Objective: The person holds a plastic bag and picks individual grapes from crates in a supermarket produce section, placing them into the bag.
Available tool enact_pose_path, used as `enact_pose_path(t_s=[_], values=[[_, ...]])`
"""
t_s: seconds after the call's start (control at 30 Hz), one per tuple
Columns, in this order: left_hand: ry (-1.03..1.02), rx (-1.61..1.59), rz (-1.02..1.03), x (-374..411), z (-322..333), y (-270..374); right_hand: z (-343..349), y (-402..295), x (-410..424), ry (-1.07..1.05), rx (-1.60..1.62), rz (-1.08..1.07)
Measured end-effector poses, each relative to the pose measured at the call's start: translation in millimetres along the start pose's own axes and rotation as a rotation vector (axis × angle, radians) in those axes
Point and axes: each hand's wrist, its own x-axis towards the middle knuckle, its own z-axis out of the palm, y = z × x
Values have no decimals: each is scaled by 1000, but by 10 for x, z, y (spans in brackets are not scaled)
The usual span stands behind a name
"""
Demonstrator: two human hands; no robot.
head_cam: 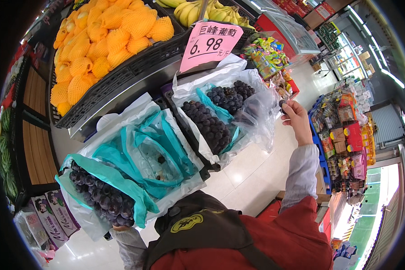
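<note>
My right hand (294, 116) pinches a small dark grape (282, 103) between thumb and fingertips, just right of a clear plastic bag (261, 118). My left hand (120, 227) is mostly hidden beneath a bunch of dark grapes (104, 199) with teal paper (116, 179) around it; its grip cannot be made out. Beside that bunch, a paper-lined box (189, 153) holds crumpled teal wrapping and a clear liner with small scraps. More dark grape bunches (207, 126) lie in the second box (197, 143), under a pink price sign (211, 45).
Behind the boxes stands a black crate (121, 72) of foam-netted fruit (111, 30), with bananas (202, 11) beyond. Bagged snacks (268, 55) are at the boxes' far right. A snack rack (341, 135) with blue edging stands right of my right arm. Wooden shelving (37, 145) is at the left.
</note>
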Motion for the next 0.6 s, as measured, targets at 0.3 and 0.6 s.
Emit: enact_pose_path(t_s=[0.3,0.6], values=[[-13,16,21,-36,-8,131,188,1756,1148,-266,132,398],[10,28,37,-95,-191,75,684,153,256,114,-59,-474]])
